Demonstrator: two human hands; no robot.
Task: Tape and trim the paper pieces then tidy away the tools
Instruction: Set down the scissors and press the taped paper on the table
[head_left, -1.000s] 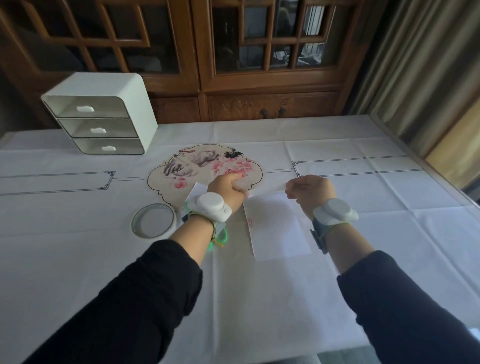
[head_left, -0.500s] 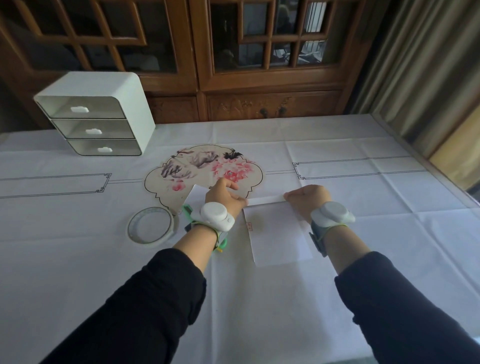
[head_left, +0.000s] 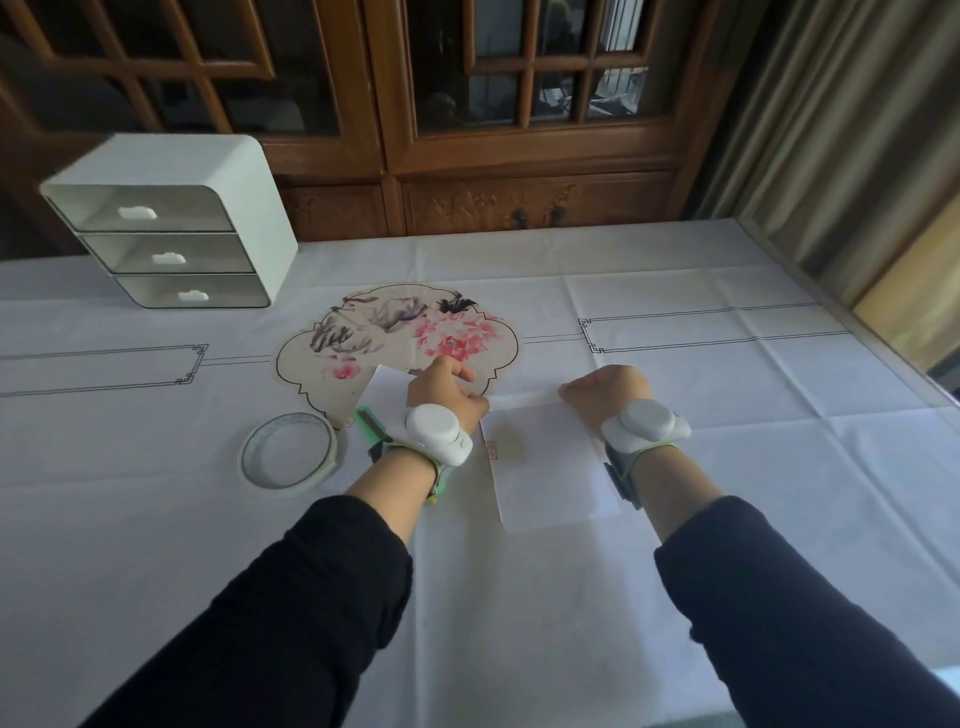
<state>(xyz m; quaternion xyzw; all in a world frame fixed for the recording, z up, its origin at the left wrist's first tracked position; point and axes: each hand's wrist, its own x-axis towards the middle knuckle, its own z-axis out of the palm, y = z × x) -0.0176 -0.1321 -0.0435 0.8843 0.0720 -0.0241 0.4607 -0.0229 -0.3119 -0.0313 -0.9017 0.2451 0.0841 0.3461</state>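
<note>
The left hand (head_left: 445, 388) and the right hand (head_left: 605, 396) both have their fingers curled under, and each pinches 1 end of a pale strip of tape (head_left: 523, 401) pulled flat between them. The strip lies along the far edge of a white rectangular paper sheet (head_left: 550, 467), which rests flat on the white tablecloth (head_left: 727, 467) between the 2 forearms. Under the left hand sits a smaller white paper piece (head_left: 388, 387), overlapping the near edge of a fan-shaped paper painted with pink flowers (head_left: 384, 338). Just beside the left wrist a green-handled tool (head_left: 370, 422) pokes out; from here I cannot tell what kind it is. Further left a roll of clear tape (head_left: 287, 450) lies flat on the cloth. At the far left corner stands a white plastic unit of 3 drawers (head_left: 249, 208), all pushed in, in front of a dark wooden cabinet (head_left: 519, 156).
</note>
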